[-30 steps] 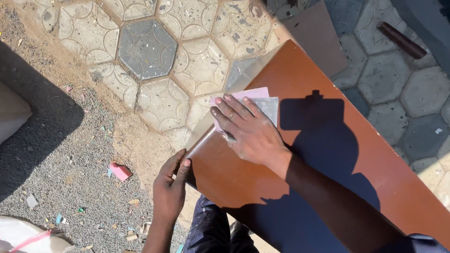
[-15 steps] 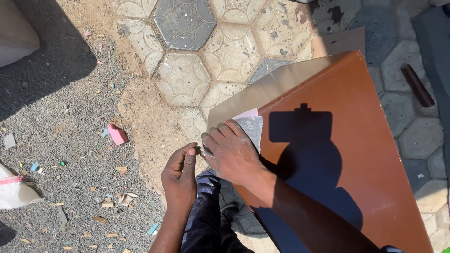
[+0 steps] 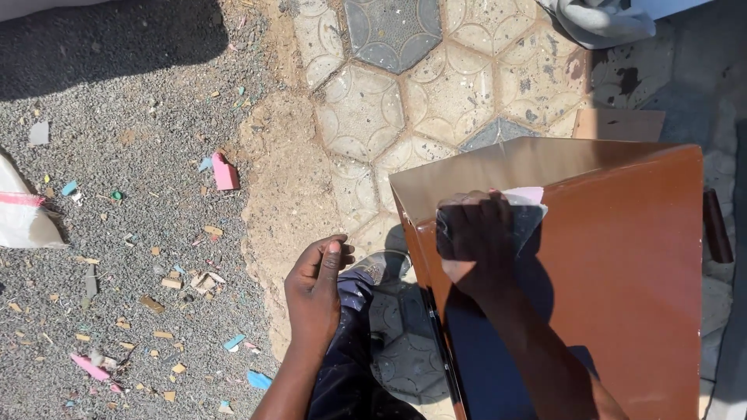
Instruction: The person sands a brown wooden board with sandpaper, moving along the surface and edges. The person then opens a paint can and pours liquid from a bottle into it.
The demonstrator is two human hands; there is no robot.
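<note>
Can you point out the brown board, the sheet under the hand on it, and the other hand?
brown board (image 3: pixel 622 257), head view, its sunlit glossy top face.
pink-edged sheet (image 3: pixel 525 194), head view, the corner showing beyond the fingers.
left hand (image 3: pixel 315 292), head view, its back.

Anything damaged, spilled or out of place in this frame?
Small coloured scraps and wood chips lie scattered over the gravel. The brown panel looks intact; the right hand presses a sheet on it, the left hand is off it.
</note>
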